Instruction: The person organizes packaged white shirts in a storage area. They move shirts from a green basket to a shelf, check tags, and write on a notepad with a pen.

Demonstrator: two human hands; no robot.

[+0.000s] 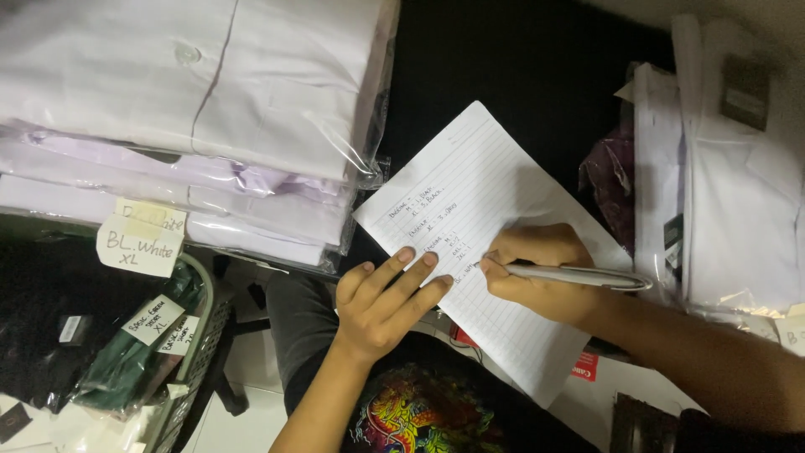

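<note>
Your right hand (537, 273) clamps its fingers on a silver pen (579, 275); your left hand (387, 302) presses spread fingers on the lined paper (478, 193).

Surface finishes at your writing position.
Your right hand (537, 273) grips a pen (579, 276) with a smooth, silvery metallic sheen; your left hand (381, 302) presses on matt white ruled paper (478, 201). The folded shirts (193, 92) are pale cloth in glossy, crinkled clear plastic bags. The basket (201, 352) looks like dull moulded plastic mesh.
</note>
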